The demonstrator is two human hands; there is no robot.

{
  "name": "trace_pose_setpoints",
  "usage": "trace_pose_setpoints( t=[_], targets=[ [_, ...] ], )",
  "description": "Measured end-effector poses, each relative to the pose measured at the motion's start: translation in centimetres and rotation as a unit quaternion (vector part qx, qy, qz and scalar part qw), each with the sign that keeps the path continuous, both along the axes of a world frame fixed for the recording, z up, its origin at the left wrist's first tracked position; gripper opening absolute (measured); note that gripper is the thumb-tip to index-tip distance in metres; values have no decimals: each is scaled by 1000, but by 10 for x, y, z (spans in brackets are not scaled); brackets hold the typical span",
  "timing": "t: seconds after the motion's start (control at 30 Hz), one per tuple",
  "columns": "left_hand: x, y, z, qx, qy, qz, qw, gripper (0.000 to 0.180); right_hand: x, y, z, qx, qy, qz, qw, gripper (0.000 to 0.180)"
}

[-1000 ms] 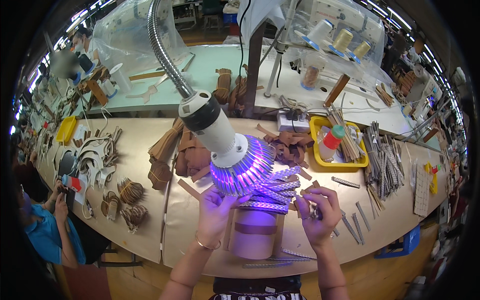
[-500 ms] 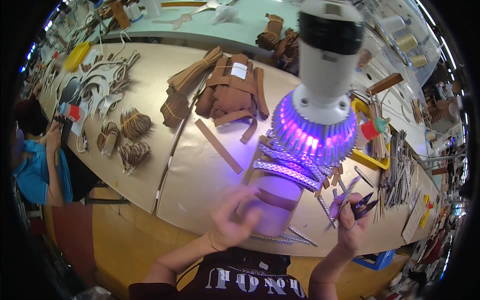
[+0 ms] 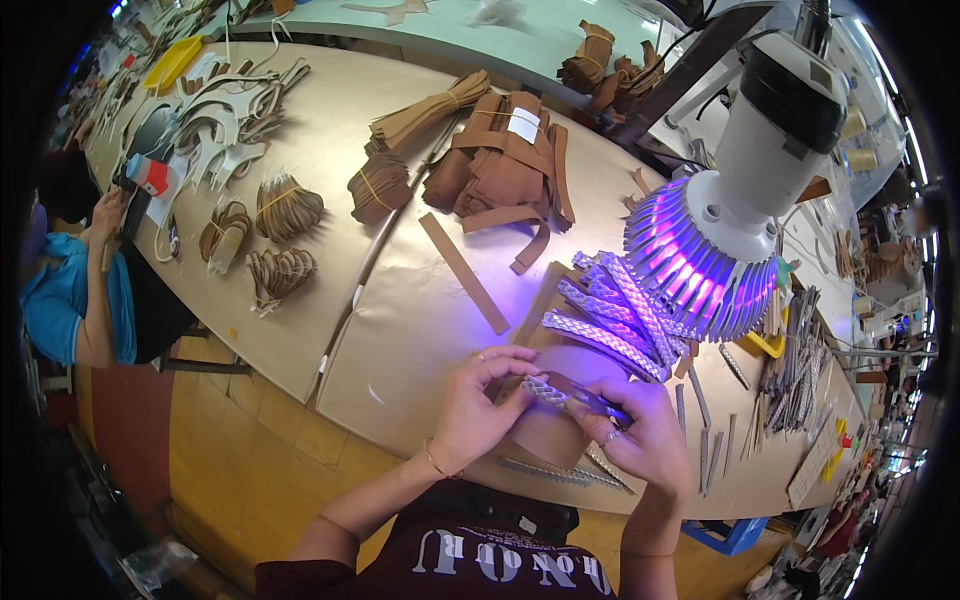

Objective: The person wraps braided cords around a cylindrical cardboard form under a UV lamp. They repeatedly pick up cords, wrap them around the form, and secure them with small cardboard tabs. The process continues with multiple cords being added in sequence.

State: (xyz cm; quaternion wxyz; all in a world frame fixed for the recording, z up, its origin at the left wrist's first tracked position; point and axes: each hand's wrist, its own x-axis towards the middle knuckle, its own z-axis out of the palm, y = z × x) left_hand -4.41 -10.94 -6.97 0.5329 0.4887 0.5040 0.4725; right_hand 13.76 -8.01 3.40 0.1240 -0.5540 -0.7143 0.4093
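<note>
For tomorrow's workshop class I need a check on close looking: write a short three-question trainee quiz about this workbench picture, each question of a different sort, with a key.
1. True or false: the left hand and right hand both grip one braided strip.
2. What hangs just above the pile of braided strips? A) lamp with violet light B) fan C) drill
3. Fill in: the right hand holds small ______ at the strip.

Key: 1 true; 2 A, the lamp; 3 scissors, as far as can be told.
</note>
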Motion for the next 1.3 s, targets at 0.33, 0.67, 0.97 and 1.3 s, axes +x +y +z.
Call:
trace_pose_setpoints(
  t=[0.33, 0.67, 0.97, 1.3],
  targets=[
    [-12, 9, 16, -167, -327, -27, 930, 27, 8, -4, -15, -21, 77, -16, 997, 12],
    [-18, 11, 33, -159, -351, -30, 922, 43, 1, -5, -12, 15, 63, -37, 997, 11],
    [-18, 11, 40, -148, -299, -30, 942, 42, -1, -3, -11, 8, 68, -43, 997, 12],
    [-19, 10, 42, -130, -283, -44, 949, 44, -1, -2, -11, 16, 48, -39, 998, 13]
  ],
)
